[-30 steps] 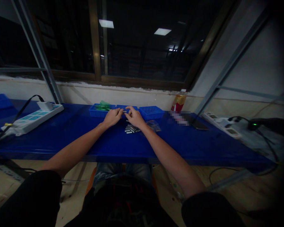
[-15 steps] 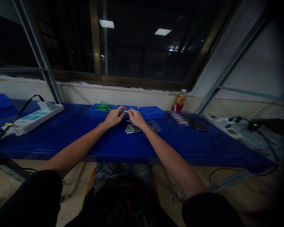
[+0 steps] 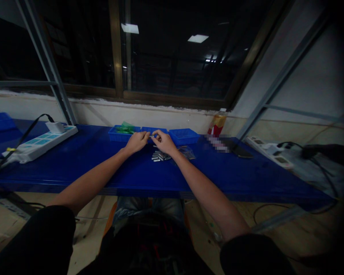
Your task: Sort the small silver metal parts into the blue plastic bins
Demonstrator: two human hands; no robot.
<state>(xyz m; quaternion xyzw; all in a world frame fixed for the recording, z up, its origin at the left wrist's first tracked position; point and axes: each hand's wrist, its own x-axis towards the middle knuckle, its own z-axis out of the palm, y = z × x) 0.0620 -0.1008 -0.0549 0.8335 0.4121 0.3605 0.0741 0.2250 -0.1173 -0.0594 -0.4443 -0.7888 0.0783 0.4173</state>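
A small metallic piece [image 3: 151, 136] is pinched between the left hand [image 3: 137, 141] and the right hand [image 3: 164, 143]; from it, loose metal parts [image 3: 158, 156] are seen at five o'clock, a blue tray [image 3: 114, 136] at nine.

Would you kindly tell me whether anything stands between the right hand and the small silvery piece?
Nothing visible does: the small silvery piece, apparently in the left hand, sits close by the right hand; the silvery pile lies below.

Tabletop [image 3: 88, 152]: open from my left hand [image 3: 137, 141] to the power strip [image 3: 44, 145].
Blue trays [image 3: 184, 139]: bar forward reach.
Metal pieces [image 3: 158, 156]: crowd my right hand [image 3: 164, 143].
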